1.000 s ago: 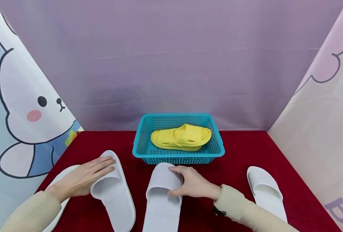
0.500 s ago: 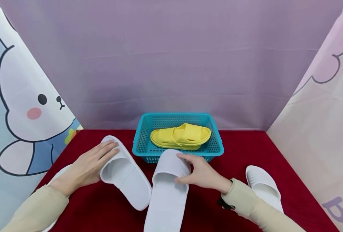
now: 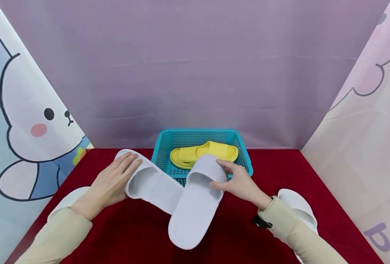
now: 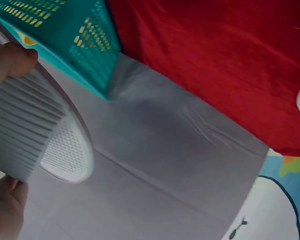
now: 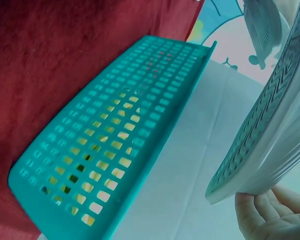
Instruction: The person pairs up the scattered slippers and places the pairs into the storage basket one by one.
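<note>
"Look, both hands are busy! The left hand (image 3: 110, 183) has a white slipper (image 3: 163, 189), thumb and fingers (image 4: 16, 60) pinching the strap from either side."

"And the right hand (image 3: 242, 183)?"

"Pinching the second white slipper (image 3: 193, 216) at the side of its strap. Both slippers are up off the red tabletop (image 3: 274, 172), before the blue basket (image 3: 199, 131) where the yellow slippers (image 3: 185, 156) lie."

"Those heels cross, don't they?"

"Yes, the right one in front; whether they touch, I can't tell. I'd swing them until the soles lie side by side, toes matching."

"How's the grip?"

"The right looks shallow to me. With so much sole hanging free, a deeper thumb would probably steady it."
</note>
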Demonstrator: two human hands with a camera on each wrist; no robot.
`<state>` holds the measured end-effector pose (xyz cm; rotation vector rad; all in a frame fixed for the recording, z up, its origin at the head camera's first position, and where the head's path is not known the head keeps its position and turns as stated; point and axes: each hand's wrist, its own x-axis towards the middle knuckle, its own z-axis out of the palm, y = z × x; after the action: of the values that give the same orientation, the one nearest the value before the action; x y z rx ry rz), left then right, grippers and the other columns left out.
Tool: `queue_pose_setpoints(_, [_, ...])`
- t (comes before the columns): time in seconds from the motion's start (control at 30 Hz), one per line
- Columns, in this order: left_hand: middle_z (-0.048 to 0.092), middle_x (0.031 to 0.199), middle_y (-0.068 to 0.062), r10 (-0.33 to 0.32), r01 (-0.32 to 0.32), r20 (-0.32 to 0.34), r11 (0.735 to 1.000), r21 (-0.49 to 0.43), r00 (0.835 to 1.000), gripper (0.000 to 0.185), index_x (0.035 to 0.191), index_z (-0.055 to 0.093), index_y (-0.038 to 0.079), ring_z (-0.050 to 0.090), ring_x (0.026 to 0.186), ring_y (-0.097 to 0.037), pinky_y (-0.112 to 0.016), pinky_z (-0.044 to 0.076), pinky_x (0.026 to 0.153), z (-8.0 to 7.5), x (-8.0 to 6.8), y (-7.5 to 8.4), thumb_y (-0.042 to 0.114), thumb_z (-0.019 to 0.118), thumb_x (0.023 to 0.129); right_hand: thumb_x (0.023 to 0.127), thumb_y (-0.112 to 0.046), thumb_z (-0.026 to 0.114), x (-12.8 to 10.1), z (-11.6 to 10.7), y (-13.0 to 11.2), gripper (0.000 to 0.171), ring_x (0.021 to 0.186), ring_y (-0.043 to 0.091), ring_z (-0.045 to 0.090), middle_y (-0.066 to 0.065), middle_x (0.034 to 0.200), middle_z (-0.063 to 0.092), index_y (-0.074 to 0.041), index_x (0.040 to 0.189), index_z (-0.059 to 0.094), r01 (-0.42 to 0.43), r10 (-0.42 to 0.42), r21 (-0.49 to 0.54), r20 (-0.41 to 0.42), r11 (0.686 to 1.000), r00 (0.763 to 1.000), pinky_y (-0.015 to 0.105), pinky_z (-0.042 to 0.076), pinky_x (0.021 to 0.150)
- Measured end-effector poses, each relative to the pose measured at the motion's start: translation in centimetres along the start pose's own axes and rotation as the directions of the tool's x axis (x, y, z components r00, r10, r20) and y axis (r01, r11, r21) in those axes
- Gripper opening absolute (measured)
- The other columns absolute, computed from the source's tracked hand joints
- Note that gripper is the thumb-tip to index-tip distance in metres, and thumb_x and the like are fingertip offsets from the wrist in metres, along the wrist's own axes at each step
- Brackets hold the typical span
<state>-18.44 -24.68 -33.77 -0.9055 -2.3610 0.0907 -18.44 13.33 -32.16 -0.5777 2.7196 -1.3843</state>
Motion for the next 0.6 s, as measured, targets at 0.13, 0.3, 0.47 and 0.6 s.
queue_pose_setpoints(0.13, [0.046,0.127,-0.017,-0.054,0.054,0.008,0.999,0.004,0.998,0.098,0.127,0.042,0.005,0.04,0.12,-0.035,-0.048,0.046,0.092,0.3,0.8,0.7,0.022,0.086,0.041,0.072,-0.038,0.076,0.3,-0.3,0.4,0.08,0.106,0.026,0.052,0.01,0.13,0.05,-0.009,0.138,0.041,-0.021,0.021,-0.007,-0.051,1.0,0.999,0.029,0.054,0.071])
queue_pose_setpoints(0.3, [0.047,0.125,-0.019,-0.111,0.111,-0.015,0.994,0.002,0.994,0.098,0.126,0.043,0.004,0.042,0.117,-0.036,-0.048,0.045,0.093,0.8,1.7,1.4,0.02,0.085,0.039,0.073,-0.036,0.075,0.5,-0.8,1.0,0.078,0.106,0.027,0.051,0.011,0.131,0.049,-0.01,0.138,0.041,-0.055,0.057,0.017,-0.113,0.998,0.992,0.028,0.054,0.069])
queue_pose_setpoints(0.47, [0.048,0.124,-0.019,-0.13,0.13,-0.047,0.991,-0.012,0.99,0.095,0.125,0.045,0.003,0.043,0.117,-0.036,-0.046,0.044,0.095,1.2,2.4,2.0,0.023,0.085,0.04,0.073,-0.037,0.075,0.6,-1.2,1.4,0.079,0.105,0.028,0.051,0.013,0.128,0.051,-0.009,0.138,0.04,-0.088,0.095,0.049,-0.178,0.995,0.979,0.03,0.055,0.07])
queue_pose_setpoints(0.6, [0.047,0.124,-0.017,-0.134,0.132,-0.048,0.991,-0.032,0.99,0.098,0.125,0.044,0.005,0.043,0.117,-0.034,-0.045,0.045,0.093,1.5,2.9,2.3,0.027,0.086,0.039,0.074,-0.037,0.074,0.6,-1.2,1.5,0.079,0.104,0.028,0.052,0.014,0.125,0.053,-0.009,0.138,0.039,-0.096,0.105,0.053,-0.219,0.994,0.97,0.031,0.054,0.071])
